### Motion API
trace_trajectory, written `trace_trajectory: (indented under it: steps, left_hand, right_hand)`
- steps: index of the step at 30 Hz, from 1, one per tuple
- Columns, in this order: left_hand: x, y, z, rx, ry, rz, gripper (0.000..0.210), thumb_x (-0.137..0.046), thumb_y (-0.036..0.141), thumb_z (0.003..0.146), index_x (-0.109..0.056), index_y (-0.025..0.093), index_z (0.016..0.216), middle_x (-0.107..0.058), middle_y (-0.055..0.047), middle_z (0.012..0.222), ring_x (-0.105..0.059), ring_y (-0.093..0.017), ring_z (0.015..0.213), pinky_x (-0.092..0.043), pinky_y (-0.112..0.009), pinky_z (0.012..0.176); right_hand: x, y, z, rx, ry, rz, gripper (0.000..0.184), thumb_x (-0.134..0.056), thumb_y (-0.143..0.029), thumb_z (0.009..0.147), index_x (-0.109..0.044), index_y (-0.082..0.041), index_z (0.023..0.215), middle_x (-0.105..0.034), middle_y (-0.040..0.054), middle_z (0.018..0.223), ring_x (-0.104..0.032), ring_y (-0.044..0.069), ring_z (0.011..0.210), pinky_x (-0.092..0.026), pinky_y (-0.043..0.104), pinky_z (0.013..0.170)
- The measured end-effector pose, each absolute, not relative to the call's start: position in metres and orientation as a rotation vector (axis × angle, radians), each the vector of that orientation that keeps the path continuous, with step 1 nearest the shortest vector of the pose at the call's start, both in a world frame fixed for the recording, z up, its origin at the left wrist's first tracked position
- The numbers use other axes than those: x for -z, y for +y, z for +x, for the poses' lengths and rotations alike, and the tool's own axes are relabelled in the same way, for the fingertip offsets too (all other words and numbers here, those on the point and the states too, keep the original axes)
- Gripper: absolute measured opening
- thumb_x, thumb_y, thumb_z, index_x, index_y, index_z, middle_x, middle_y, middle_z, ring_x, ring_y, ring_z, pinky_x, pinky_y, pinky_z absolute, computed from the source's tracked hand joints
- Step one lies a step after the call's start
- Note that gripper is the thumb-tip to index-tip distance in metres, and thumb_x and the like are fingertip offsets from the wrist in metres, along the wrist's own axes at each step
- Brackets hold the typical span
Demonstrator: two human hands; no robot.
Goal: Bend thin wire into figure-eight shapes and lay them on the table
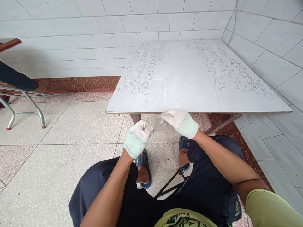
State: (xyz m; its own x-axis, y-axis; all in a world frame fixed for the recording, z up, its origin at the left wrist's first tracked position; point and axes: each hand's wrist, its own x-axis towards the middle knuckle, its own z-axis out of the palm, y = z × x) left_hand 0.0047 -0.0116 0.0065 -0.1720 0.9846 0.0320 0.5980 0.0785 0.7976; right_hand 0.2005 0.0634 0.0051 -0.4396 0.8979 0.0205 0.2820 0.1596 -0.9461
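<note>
Both of my hands wear white knit gloves and hover just in front of the near edge of a white table point(189, 97). My left hand point(139, 135) is closed into a fist around one end of a thin wire point(151, 113). My right hand point(178, 121) pinches the other end with its fingertips. The wire arcs up between the two hands, faint against the table edge. On the tabletop lie rows of bent wire loop shapes point(142, 72) at the left and wire stars point(227, 69) at the right.
The table stands in a corner of white tiled walls point(272, 41). A metal-legged chair point(26, 101) with a dark seat is at the far left on the speckled floor. My knees and blue sandals point(144, 164) are under my hands.
</note>
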Motion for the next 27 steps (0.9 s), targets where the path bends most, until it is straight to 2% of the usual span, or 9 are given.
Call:
trace_trajectory:
  steps: [8, 13, 15, 20, 24, 27]
  left_hand:
    - [-0.005, -0.014, 0.009, -0.899, 1.753, 1.545, 0.023, -0.057, 0.039, 0.087, -0.058, 0.024, 0.07, -0.065, 0.0, 0.065, -0.057, -0.017, 0.06, -0.043, -0.03, 0.06]
    - [-0.004, -0.013, 0.01, -0.923, 1.703, 1.554, 0.027, -0.054, 0.044, 0.088, -0.056, 0.025, 0.069, -0.062, 0.0, 0.063, -0.055, -0.017, 0.06, -0.043, -0.03, 0.059]
    - [-0.002, -0.013, 0.009, -0.928, 1.695, 1.565, 0.028, -0.054, 0.045, 0.088, -0.056, 0.025, 0.07, -0.063, 0.0, 0.064, -0.056, -0.017, 0.06, -0.043, -0.03, 0.06]
    - [0.0, -0.013, 0.003, -0.86, 1.674, 1.628, 0.024, -0.054, 0.042, 0.085, -0.064, 0.024, 0.073, -0.066, 0.0, 0.066, -0.058, -0.018, 0.061, -0.044, -0.031, 0.062]
    - [0.001, -0.013, 0.004, -0.799, 1.673, 1.692, 0.02, -0.055, 0.038, 0.082, -0.062, 0.025, 0.068, -0.063, 0.001, 0.062, -0.057, -0.018, 0.059, -0.045, -0.031, 0.063]
    - [0.001, -0.013, 0.008, -0.806, 1.677, 1.683, 0.021, -0.054, 0.039, 0.082, -0.064, 0.025, 0.069, -0.063, 0.001, 0.061, -0.057, -0.019, 0.06, -0.046, -0.032, 0.063]
  right_hand:
    - [-0.004, 0.063, 0.191, -1.556, -1.624, -1.104, 0.035, -0.073, -0.049, 0.094, -0.077, -0.016, 0.082, -0.08, 0.0057, 0.076, -0.071, 0.014, 0.064, -0.053, 0.025, 0.06]
    - [-0.003, 0.061, 0.187, -1.691, -1.565, -1.033, 0.05, -0.074, -0.063, 0.089, -0.076, -0.014, 0.081, -0.076, 0.0067, 0.065, -0.069, 0.017, 0.057, -0.052, 0.028, 0.054]
    - [-0.006, 0.06, 0.19, -1.658, -1.621, -1.046, 0.051, -0.07, -0.063, 0.091, -0.077, -0.015, 0.078, -0.076, 0.0073, 0.067, -0.071, 0.018, 0.06, -0.054, 0.029, 0.058]
    - [-0.018, 0.062, 0.202, -1.28, -1.814, -1.151, 0.038, -0.064, -0.048, 0.097, -0.079, -0.019, 0.078, -0.082, 0.0048, 0.085, -0.076, 0.018, 0.084, -0.056, 0.031, 0.082]
    - [-0.017, 0.064, 0.202, -1.301, -1.778, -1.097, 0.031, -0.066, -0.045, 0.094, -0.081, -0.02, 0.083, -0.083, 0.0033, 0.09, -0.075, 0.018, 0.086, -0.057, 0.031, 0.085]
    - [-0.014, 0.062, 0.199, -1.344, -1.772, -1.078, 0.026, -0.069, -0.04, 0.091, -0.079, -0.021, 0.077, -0.081, 0.002, 0.085, -0.074, 0.016, 0.082, -0.057, 0.029, 0.083]
